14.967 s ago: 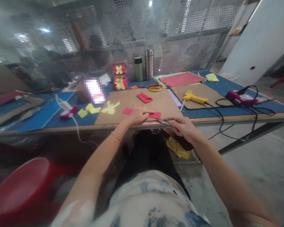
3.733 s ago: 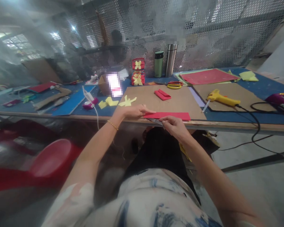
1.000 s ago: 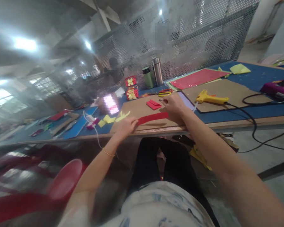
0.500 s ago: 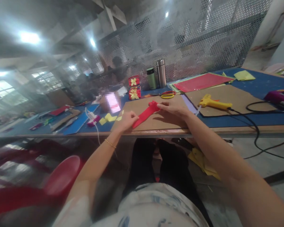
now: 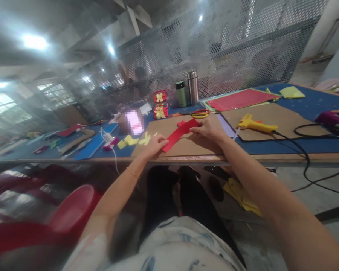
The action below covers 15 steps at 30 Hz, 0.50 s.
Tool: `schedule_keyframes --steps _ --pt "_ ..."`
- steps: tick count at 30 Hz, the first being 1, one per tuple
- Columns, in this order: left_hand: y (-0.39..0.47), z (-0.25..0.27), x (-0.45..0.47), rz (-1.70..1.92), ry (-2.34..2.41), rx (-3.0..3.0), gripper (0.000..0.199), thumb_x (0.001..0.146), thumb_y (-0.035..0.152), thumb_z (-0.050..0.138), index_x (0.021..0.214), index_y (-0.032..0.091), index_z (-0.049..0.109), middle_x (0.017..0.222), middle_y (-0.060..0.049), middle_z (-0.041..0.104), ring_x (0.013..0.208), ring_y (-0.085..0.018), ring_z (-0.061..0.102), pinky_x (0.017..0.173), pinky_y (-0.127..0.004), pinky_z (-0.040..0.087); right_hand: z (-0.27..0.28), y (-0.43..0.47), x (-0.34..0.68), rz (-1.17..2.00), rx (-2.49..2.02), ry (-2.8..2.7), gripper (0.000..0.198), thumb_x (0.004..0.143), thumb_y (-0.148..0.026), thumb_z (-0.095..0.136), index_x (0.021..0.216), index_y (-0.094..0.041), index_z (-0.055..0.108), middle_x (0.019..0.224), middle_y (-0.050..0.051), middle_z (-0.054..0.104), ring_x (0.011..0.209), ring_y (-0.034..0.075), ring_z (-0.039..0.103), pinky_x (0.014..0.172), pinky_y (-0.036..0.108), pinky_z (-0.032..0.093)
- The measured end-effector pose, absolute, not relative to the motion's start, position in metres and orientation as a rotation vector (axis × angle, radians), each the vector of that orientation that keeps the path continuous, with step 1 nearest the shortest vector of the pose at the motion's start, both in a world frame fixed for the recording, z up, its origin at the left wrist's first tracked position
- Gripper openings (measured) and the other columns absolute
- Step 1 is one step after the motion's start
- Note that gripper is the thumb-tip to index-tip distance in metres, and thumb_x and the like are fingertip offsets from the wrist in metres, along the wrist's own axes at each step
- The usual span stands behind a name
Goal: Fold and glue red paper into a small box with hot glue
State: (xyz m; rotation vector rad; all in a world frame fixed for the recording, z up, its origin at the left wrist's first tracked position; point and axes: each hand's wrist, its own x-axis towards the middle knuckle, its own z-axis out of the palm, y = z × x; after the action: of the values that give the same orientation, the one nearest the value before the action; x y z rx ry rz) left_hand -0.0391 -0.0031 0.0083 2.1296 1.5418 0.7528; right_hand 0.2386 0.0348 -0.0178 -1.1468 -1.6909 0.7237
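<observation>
A red strip (image 5: 178,137), which looks like felt or paper, is stretched slantwise between my hands. My left hand (image 5: 156,145) pinches its lower left end. At the upper right end, my right hand (image 5: 207,128) grips it between thumb and fingers. Behind the strip a small red piece (image 5: 181,123) partly shows. Beneath lies a brown cardboard sheet (image 5: 158,128). Yellow cut-out petal shapes (image 5: 145,139) rest on the cardboard just left of my left hand, with yellow scraps (image 5: 127,141) farther left.
A yellow glue gun (image 5: 257,124) with a black cord lies to the right on another cardboard piece (image 5: 285,113). Farther back are scissors (image 5: 200,113), a green cup (image 5: 181,94), a steel flask (image 5: 193,88), red boxes with yellow bows (image 5: 160,105) and red sheets (image 5: 240,99). A glowing phone (image 5: 134,122) stands left.
The strip's right end has been lifted and drawn straight, uncovering more of the small red piece behind it. My left hand has shifted slightly right, showing more of the yellow petals.
</observation>
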Motion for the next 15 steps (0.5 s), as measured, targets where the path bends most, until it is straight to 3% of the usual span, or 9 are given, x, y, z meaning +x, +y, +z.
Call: schedule_keyframes --steps 4,10,15 --pt "-0.009 0.007 -0.042 0.717 1.518 2.105 0.015 0.086 0.029 0.061 0.081 0.017 0.067 0.078 -0.003 0.068 0.075 -0.017 0.062 0.070 -0.029 0.047 -0.012 0.030 0.239 0.696 -1.141 -1.674 0.017 0.076 -0.033 0.071 0.067 -0.019 0.067 0.056 0.000 0.063 0.055 0.014 0.055 0.053 0.025 0.038" --pt "-0.017 0.007 -0.047 0.731 1.486 2.017 0.019 0.089 0.032 0.062 0.080 0.016 0.067 0.071 -0.002 0.067 0.067 -0.014 0.059 0.062 -0.025 0.045 -0.009 0.023 0.243 0.633 -1.136 -1.725 0.027 0.077 -0.033 0.072 0.056 -0.020 0.062 0.050 -0.001 0.058 0.052 0.014 0.052 0.052 0.027 0.037" --pt "-0.021 0.004 -0.048 0.751 1.395 1.832 0.019 0.085 0.028 0.071 0.099 0.015 0.069 0.067 0.001 0.067 0.054 -0.010 0.055 0.052 -0.021 0.040 -0.020 0.030 0.248 0.669 -1.158 -1.693 0.034 0.081 -0.046 0.066 0.058 -0.020 0.066 0.050 0.001 0.062 0.049 0.014 0.052 0.049 0.027 0.037"
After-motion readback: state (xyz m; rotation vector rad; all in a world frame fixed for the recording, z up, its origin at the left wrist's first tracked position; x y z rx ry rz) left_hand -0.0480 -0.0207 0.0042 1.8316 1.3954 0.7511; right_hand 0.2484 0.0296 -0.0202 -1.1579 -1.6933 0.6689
